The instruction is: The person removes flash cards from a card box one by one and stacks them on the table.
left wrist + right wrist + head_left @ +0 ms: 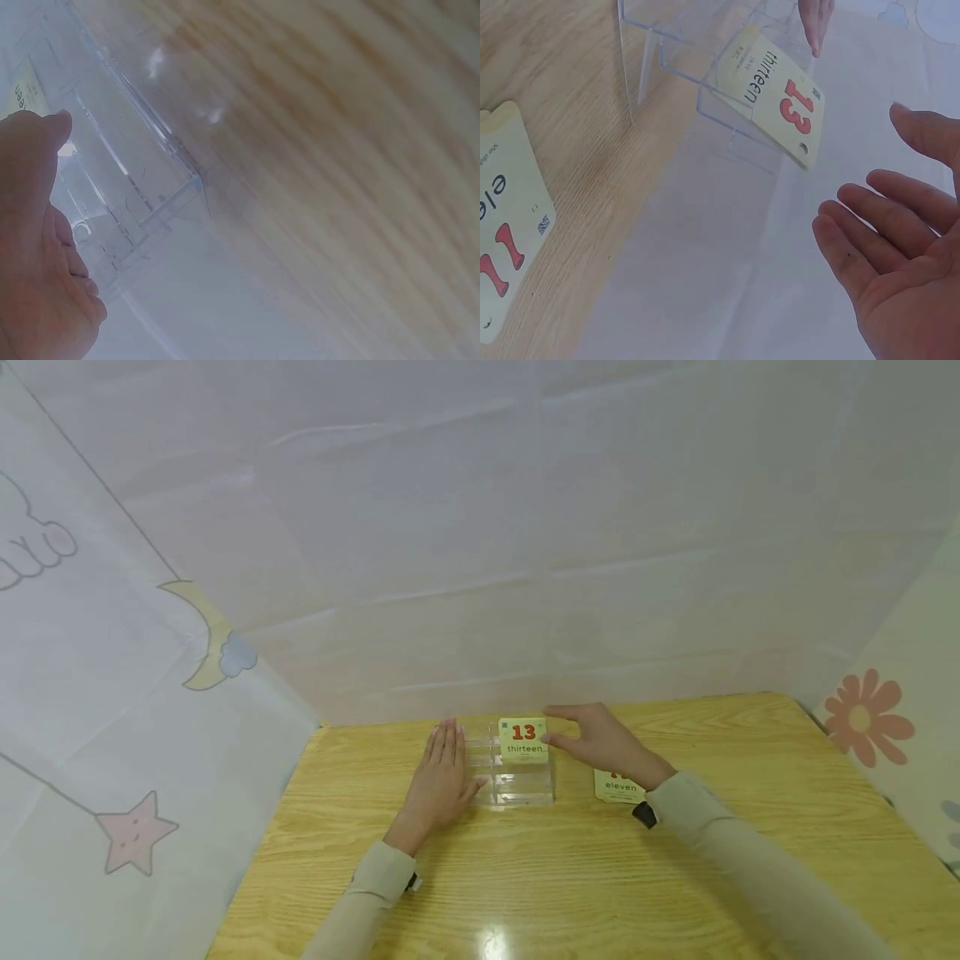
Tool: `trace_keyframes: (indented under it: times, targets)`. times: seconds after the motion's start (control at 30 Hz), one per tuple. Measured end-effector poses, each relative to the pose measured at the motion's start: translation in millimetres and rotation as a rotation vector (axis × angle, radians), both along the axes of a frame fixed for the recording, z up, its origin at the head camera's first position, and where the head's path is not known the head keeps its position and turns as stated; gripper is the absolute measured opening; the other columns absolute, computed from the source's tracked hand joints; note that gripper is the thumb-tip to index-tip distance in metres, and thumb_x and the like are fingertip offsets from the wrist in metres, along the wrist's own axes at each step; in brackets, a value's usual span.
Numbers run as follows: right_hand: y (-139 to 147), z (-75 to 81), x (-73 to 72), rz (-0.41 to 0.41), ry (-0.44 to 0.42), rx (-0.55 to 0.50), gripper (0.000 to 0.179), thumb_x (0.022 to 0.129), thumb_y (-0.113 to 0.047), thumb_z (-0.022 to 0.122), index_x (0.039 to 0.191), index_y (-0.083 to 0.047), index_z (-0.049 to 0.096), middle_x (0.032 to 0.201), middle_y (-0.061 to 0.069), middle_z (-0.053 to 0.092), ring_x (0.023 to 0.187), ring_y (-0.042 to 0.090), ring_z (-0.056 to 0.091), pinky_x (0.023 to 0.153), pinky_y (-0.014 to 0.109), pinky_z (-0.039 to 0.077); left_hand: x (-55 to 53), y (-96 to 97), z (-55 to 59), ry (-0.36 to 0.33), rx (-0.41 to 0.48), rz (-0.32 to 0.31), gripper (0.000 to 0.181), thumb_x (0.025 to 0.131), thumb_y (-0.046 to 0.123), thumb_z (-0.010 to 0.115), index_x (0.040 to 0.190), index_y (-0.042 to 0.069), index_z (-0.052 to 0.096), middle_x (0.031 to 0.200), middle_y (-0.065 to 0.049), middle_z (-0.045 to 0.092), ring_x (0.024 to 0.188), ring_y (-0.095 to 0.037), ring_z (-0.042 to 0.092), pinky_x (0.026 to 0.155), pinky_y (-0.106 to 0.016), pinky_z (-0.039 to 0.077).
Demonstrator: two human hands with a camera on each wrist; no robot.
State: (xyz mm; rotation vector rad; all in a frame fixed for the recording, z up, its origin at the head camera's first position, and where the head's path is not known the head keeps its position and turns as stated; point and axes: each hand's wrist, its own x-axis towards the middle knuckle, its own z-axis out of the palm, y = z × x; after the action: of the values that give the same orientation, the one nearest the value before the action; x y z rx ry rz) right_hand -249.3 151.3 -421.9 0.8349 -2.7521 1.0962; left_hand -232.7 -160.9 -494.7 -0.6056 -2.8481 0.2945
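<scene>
A clear plastic tiered rack (522, 787) stands on the table. A yellow card (523, 741) printed "13 thirteen" leans in one of its right-hand slots. My left hand (441, 774) lies along the rack's left side with straight fingers, its thumb reaching toward the front. In the right wrist view my right hand (900, 247) has loosely spread fingers and an empty palm, apart from the "13" card. From the head view, that hand is just right of the card. Beside the rack on the right lies an "eleven" card (510, 217), partly covered by my right wrist in the head view.
The wooden table (480, 868) meets a pale sheet wall (480, 568) right behind the rack. Side walls with printed drawings flank the table, including a star (137, 832) and a flower (868, 718). More card edges show under the "eleven" card.
</scene>
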Motion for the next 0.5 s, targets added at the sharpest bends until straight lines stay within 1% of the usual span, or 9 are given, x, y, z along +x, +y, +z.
trace_keyframes:
  times: [0.1,0.13,0.17,0.2,0.23,0.37,0.43,0.5]
  targets:
    - [-5,0.0,-0.4,0.026,0.037,0.018,0.055,0.101,-0.028,0.072,0.148,-0.003,0.059,0.152,0.019,0.060,0.065,0.028,0.068,0.108,0.051,0.055,-0.2,0.0,0.6,-0.002,-0.004,0.003,0.095,0.109,0.062,0.038,0.165,-0.009,0.009,0.174,-0.029,0.007,0.164,-0.042,0.015,0.136,-0.051,0.015]
    - [-7,0.3,-0.1,0.030,0.058,0.031,0.055,0.100,-0.028,0.073,0.148,-0.003,0.059,0.152,0.019,0.059,0.082,0.029,0.076,0.111,0.053,0.054,-0.2,0.1,1.0,-0.006,-0.003,0.004,0.095,0.109,0.061,0.038,0.165,-0.009,0.008,0.174,-0.029,0.006,0.165,-0.042,0.015,0.136,-0.051,0.014]
    - [-9,0.7,0.6,0.038,0.085,0.044,0.056,0.100,-0.027,0.074,0.148,-0.002,0.059,0.153,0.019,0.058,0.104,0.033,0.078,0.113,0.054,0.053,-0.4,0.1,1.1,-0.008,-0.003,0.004,0.095,0.109,0.061,0.039,0.165,-0.009,0.009,0.174,-0.029,0.006,0.165,-0.042,0.015,0.136,-0.051,0.014]
    - [-10,0.6,1.2,0.042,0.114,0.062,0.056,0.099,-0.026,0.074,0.148,-0.002,0.059,0.154,0.020,0.058,0.124,0.036,0.071,0.114,0.055,0.052,-0.6,0.2,1.3,-0.011,-0.002,0.005,0.095,0.109,0.061,0.039,0.165,-0.009,0.008,0.174,-0.029,0.004,0.165,-0.042,0.014,0.136,-0.051,0.013]
    - [-11,0.0,1.6,0.046,0.147,0.086,0.057,0.099,-0.026,0.075,0.148,-0.001,0.059,0.154,0.020,0.057,0.140,0.039,0.059,0.115,0.055,0.051,-0.9,0.3,1.3,-0.011,-0.002,0.005,0.095,0.109,0.061,0.039,0.165,-0.009,0.008,0.174,-0.029,0.005,0.165,-0.042,0.014,0.136,-0.051,0.013]
    - [-15,-1.6,4.4,0.075,0.224,0.177,0.060,0.099,-0.026,0.075,0.149,0.001,0.057,0.157,0.022,0.054,0.142,0.039,0.057,0.113,0.054,0.053,-1.6,0.2,0.6,-0.012,0.005,0.003,0.094,0.109,0.060,0.040,0.165,-0.009,0.008,0.174,-0.029,0.004,0.165,-0.042,0.013,0.136,-0.051,0.014]
    - [-15,-2.8,4.8,0.093,0.244,0.221,0.062,0.099,-0.029,0.075,0.150,0.001,0.055,0.158,0.023,0.052,0.145,0.039,0.054,0.114,0.054,0.052,-1.2,0.2,0.3,-0.011,0.008,0.004,0.094,0.109,0.060,0.039,0.165,-0.009,0.008,0.174,-0.029,0.004,0.165,-0.042,0.013,0.136,-0.050,0.014]
    - [-16,-2.6,5.3,0.113,0.245,0.246,0.064,0.099,-0.031,0.075,0.151,0.001,0.054,0.159,0.022,0.051,0.149,0.039,0.050,0.116,0.054,0.050,-0.6,0.5,0.2,-0.014,0.000,0.008,0.094,0.109,0.061,0.038,0.165,-0.009,0.007,0.174,-0.028,0.001,0.165,-0.042,0.013,0.136,-0.050,0.013]
